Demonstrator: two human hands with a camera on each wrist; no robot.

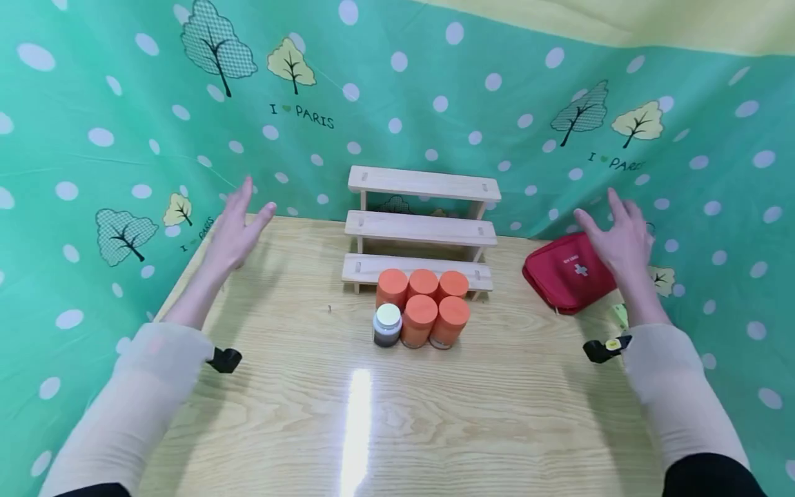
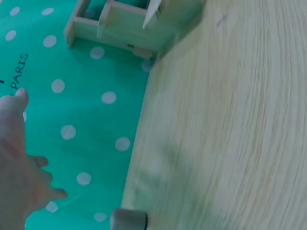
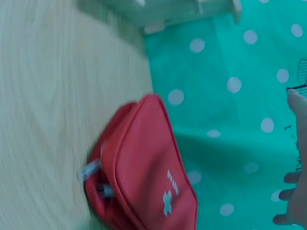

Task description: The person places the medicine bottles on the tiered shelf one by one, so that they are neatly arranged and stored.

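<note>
My left hand point(image 1: 234, 231) hangs over the table's back left, fingers spread, holding nothing; part of it shows in the left wrist view. On the other side my right hand point(image 1: 623, 241) is held up with spread fingers, overlapping the right edge of a red first-aid pouch point(image 1: 568, 271) in the head view. That pouch bears a white cross and has a zip, and the right wrist view shows it point(image 3: 153, 167) up close. Between the hands stand several jars with orange lids point(image 1: 420, 312) and one bottle with a white lid point(image 1: 388, 324), grouped together.
A three-step wooden shelf point(image 1: 419, 228) stands behind the jars against a green dotted cloth point(image 1: 397, 90). This cloth hangs round the back and sides of the wooden table point(image 1: 279, 414). A pale green item point(image 1: 620, 315) shows partly beside the right wrist.
</note>
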